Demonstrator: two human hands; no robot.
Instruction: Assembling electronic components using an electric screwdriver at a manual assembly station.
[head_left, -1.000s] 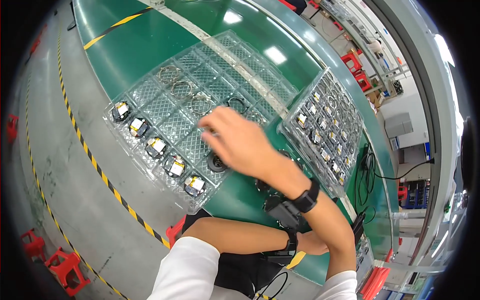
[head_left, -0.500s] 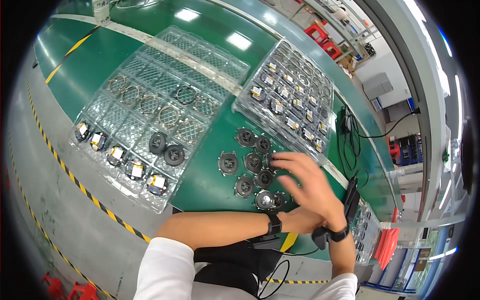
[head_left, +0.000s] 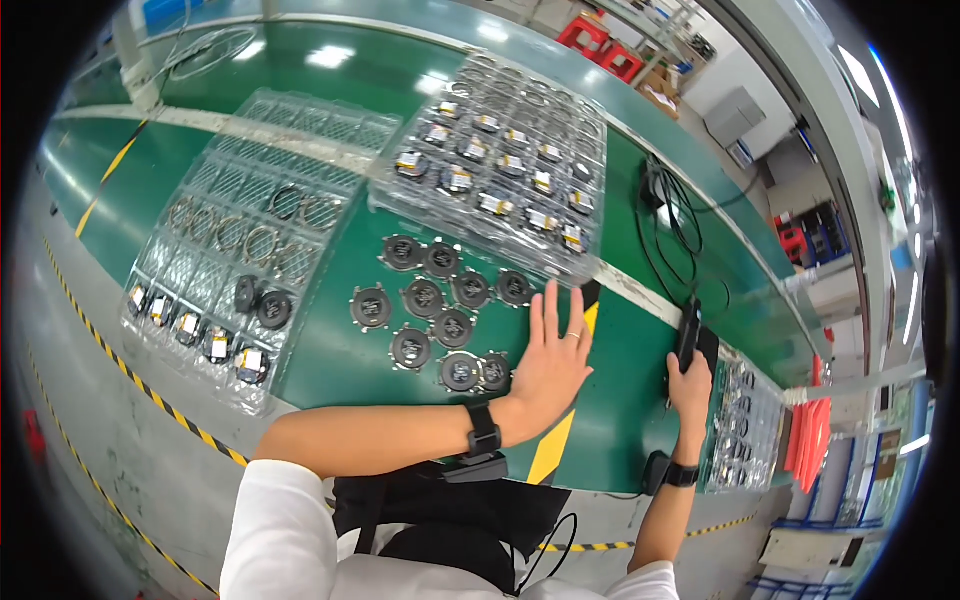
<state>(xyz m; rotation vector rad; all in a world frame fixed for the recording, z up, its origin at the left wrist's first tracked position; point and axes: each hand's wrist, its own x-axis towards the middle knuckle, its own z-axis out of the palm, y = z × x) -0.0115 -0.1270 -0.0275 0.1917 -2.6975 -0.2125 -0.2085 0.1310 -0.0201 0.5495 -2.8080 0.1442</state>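
Note:
My left hand (head_left: 552, 362) lies flat and open on the green table (head_left: 330, 370), fingers spread, just right of a group of several round black discs (head_left: 432, 300). Its thumb side almost touches the nearest disc (head_left: 492, 370). It holds nothing. My right hand (head_left: 690, 388) is further right, closed on a black hand-held device (head_left: 688, 335) that rests on the table. Both wrists wear black bands.
A clear blister tray (head_left: 215, 250) at the left holds rings, black discs and a row of small labelled parts. A second clear tray (head_left: 505, 165) of labelled parts sits behind the discs. Black cables (head_left: 668, 215) lie at the right, and a small tray (head_left: 745, 425) is by the table's edge.
My left hand went from the left tray to the black discs and now lies flat to their right. The view has swung right, bringing my right hand and the device into sight.

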